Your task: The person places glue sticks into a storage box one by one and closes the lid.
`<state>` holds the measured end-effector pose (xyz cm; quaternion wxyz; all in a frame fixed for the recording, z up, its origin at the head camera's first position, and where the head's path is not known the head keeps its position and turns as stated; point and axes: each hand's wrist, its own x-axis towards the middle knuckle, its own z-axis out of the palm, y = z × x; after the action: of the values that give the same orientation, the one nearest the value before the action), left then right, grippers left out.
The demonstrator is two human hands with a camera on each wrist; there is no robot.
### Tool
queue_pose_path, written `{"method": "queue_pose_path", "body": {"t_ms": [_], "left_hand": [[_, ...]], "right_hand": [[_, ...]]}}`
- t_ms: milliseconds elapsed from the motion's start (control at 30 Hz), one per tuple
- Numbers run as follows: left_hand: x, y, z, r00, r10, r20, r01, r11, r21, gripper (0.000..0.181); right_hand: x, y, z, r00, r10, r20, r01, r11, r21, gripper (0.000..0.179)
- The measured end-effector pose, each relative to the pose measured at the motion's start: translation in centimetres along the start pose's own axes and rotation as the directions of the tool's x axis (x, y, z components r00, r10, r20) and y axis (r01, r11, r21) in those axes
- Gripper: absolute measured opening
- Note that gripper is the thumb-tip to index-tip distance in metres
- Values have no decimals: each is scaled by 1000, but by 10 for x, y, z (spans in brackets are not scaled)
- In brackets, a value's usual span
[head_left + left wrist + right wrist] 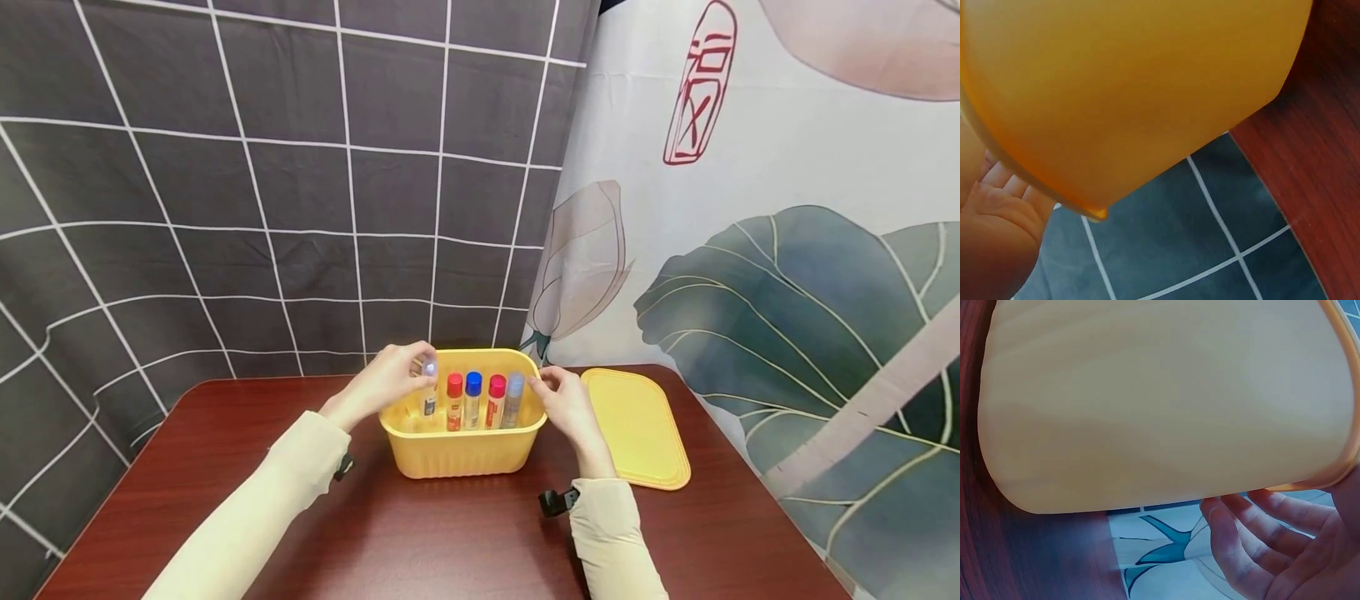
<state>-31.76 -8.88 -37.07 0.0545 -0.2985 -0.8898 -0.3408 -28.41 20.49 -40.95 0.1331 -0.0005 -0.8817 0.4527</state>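
honestly can't tell home or office, just some makeshift tabletop corner: grid-print cloth (292,187) and floral cloth (757,267) behind a reddish-brown table (420,533)

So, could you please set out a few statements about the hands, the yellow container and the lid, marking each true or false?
1. The left hand holds a tube. True.
2. The lid covers the yellow container. False: it lies on the table, to the container's right.
3. The blue-capped tube stands between one red-capped tube and another. True.
4. The right hand rests on the lid. False: it is at the container's right rim.
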Motion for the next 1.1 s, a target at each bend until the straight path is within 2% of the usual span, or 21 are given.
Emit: {"method": "queue_pose_path", "body": {"t_ms": [233,367,500,767,1100], "left_hand": [[3,-2,6,999,13,44,-15,999,43,27],[4,-3,7,998,4,62,-7,999,38,25],[5,-5,9,997,22,79,-25,999,34,23],[7,-7,13,996,47,82,-53,996,73,22],[8,-8,15,993,83,89,-97,982,163,22]], "right_hand": [[0,-1,0,1000,18,10,-18,1000,16,24],[-1,-2,0,1000,23,10,-23,1000,10,25],[0,-2,0,1000,15,7,-15,1000,11,24],[1,0,0,1000,12,3,-12,1000,1,25],[1,0,1,1000,3,-3,-3,1000,4,24]]}}
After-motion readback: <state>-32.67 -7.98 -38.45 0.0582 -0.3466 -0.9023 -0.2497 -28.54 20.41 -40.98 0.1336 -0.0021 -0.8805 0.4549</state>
